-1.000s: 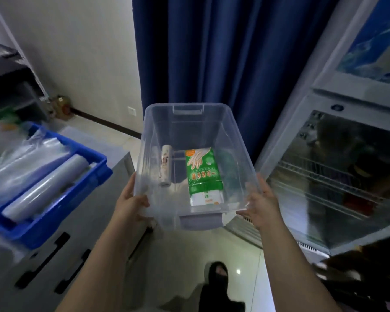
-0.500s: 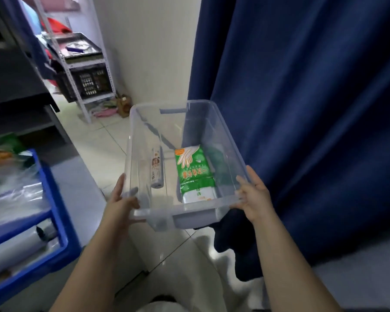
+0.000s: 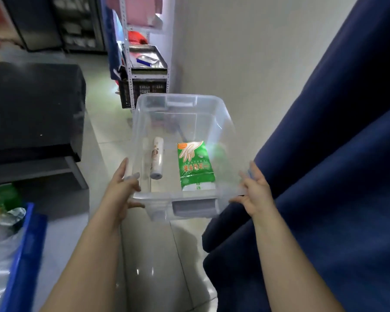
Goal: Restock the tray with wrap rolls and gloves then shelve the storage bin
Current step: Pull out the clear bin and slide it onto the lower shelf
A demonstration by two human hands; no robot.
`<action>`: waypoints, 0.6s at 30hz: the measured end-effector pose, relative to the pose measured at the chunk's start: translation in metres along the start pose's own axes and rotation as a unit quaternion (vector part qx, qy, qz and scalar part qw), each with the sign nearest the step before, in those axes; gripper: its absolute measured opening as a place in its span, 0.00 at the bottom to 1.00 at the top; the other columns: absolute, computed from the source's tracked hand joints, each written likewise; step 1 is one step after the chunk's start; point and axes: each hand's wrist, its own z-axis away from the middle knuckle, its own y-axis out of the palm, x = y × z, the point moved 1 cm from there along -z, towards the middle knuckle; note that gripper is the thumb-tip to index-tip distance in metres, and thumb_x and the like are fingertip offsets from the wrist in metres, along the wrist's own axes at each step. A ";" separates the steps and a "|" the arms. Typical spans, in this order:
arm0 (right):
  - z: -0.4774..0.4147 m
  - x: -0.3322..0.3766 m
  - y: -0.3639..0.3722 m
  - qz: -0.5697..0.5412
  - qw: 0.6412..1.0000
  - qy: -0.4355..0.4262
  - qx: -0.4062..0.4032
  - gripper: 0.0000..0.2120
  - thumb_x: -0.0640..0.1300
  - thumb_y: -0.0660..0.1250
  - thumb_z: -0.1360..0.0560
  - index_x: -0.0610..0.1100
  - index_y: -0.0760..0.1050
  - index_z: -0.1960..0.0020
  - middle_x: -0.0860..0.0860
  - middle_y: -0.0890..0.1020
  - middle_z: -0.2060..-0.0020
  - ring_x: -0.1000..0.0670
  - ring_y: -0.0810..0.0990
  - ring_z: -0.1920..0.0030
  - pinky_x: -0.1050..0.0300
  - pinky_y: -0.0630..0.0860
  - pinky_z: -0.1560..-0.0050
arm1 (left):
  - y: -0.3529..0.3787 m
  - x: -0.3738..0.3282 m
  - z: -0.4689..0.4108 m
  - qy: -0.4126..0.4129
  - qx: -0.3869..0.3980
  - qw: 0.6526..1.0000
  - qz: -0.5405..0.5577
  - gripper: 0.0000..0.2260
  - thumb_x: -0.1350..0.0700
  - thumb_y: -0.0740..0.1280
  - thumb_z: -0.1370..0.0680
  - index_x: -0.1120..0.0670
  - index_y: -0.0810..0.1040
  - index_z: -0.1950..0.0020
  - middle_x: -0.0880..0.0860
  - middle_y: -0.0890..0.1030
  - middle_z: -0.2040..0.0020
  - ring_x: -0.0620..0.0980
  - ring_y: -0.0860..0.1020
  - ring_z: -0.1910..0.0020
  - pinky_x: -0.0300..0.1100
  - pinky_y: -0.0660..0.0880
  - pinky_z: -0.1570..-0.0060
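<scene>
I carry a clear plastic storage bin (image 3: 221, 129) in front of me above the tiled floor. My left hand (image 3: 119, 190) grips its near left corner and my right hand (image 3: 254, 192) grips its near right corner. Inside the bin lie a small white wrap roll (image 3: 157, 160) on the left and a green packet of gloves (image 3: 195, 165) on the right. The blue tray (image 3: 23, 255) shows at the lower left edge, with clear plastic wrap in it.
A white metal shelf rack (image 3: 144, 57) with a metal pan and a black crate (image 3: 144, 91) stands ahead by the wall. A dark cabinet (image 3: 32, 109) is on the left. A navy curtain (image 3: 324, 176) hangs close on my right.
My view and the bin have swung to the left: the glass-door fridge has left the view, the shelf rack has come in ahead, and the blue tray has slid to the lower left.
</scene>
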 end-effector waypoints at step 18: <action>-0.437 0.053 0.209 0.046 0.980 0.077 0.177 0.29 0.30 0.59 0.28 0.53 0.70 0.32 0.44 0.76 0.64 0.42 0.73 0.67 0.48 0.74 0.70 | 0.072 -0.103 -0.339 0.000 -0.158 0.987 0.023 0.36 0.69 0.64 0.28 0.38 0.64 0.27 0.56 0.73 0.36 0.60 0.76 0.44 0.63 0.80 0.60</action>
